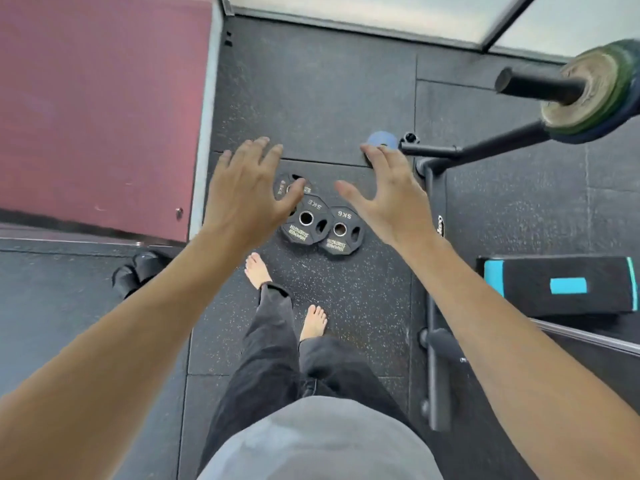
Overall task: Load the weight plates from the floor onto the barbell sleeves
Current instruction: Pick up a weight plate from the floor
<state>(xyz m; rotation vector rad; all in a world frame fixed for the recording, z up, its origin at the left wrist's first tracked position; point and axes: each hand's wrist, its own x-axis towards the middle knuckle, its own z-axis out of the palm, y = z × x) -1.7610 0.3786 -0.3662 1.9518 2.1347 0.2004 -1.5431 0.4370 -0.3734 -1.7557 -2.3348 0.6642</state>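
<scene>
While both hands, the left hand (247, 188) and the right hand (388, 195), hang spread and empty, two 5 kg plates (322, 225) lie flat on the floor (346, 292) between and below them (nearer the left). A third plate (289, 185) hides partly behind the left thumb. Up right of the right hand, the barbell sleeve (540, 84) points toward the hands.
</scene>
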